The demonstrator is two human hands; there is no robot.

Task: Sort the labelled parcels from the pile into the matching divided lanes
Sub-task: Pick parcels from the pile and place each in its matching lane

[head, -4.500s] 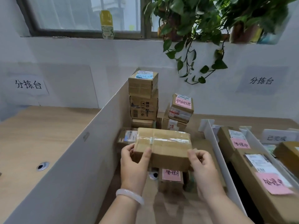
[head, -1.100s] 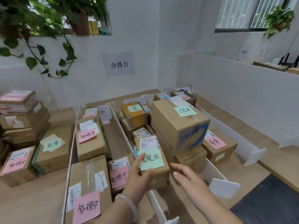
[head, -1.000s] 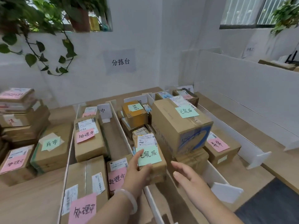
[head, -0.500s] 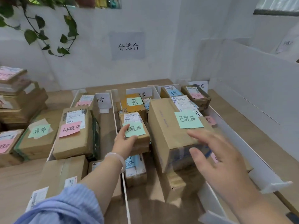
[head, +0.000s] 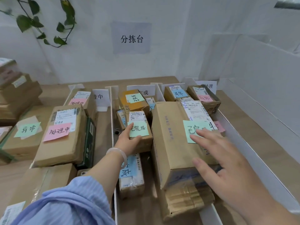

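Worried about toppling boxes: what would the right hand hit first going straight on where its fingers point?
Probably the green note on the large parcel; whether the right hand touches it yet is unclear.

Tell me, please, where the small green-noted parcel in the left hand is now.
Head view, centre: the small parcel, gripped by the left hand, sits in the middle lane, white divider on its left, large box on its right.

light: soft, even, bright | shadows: faint | blur: slight motion softness | edges: wide-angle bending
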